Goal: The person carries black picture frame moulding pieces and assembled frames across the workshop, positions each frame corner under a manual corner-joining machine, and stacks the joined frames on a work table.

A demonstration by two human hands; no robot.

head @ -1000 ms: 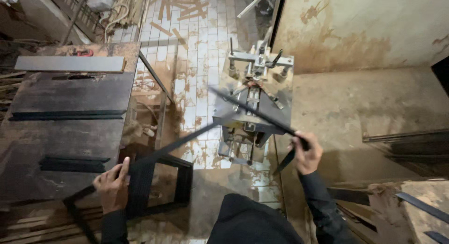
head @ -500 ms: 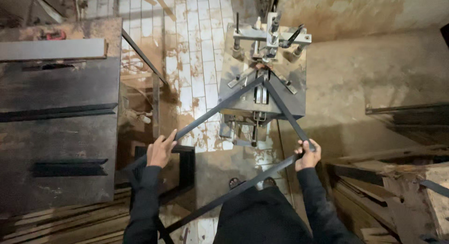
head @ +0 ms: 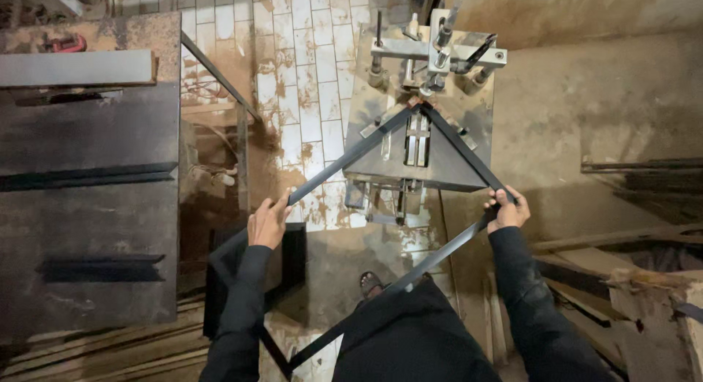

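Both hands, left [head: 268, 222] and right [head: 507, 211], gripped a square black metal frame [head: 344, 162], its far corner on the grey steel machine bench [head: 476, 111] above stained white floor tiles [head: 293, 75].

— Were there any packages, labels, signs or screens in view?
— None that I could make out. No box, no sticker, no display showed anywhere, near or far, left or right.
— Nothing printed at all?
— Nothing that could be told.
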